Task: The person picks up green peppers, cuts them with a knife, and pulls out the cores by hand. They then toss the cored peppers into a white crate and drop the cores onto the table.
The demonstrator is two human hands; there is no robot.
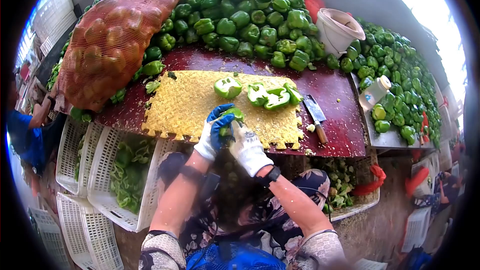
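My left hand, in a blue and white glove, is closed around a green bell pepper at the front edge of the yellow foam mat. Close beside it, my right hand, in a white glove, has its fingers closed against the same pepper. What lies under those fingers is hidden. Behind my hands a cut pepper half rests on the mat, with several more cut pieces to its right. A knife with a wooden handle lies on the dark red table, right of the mat.
Whole green peppers are heaped along the back. A red mesh sack bulges at the left. A white bucket and a plastic bottle stand right. White crates with pepper pieces sit below the table. Other people are at both sides.
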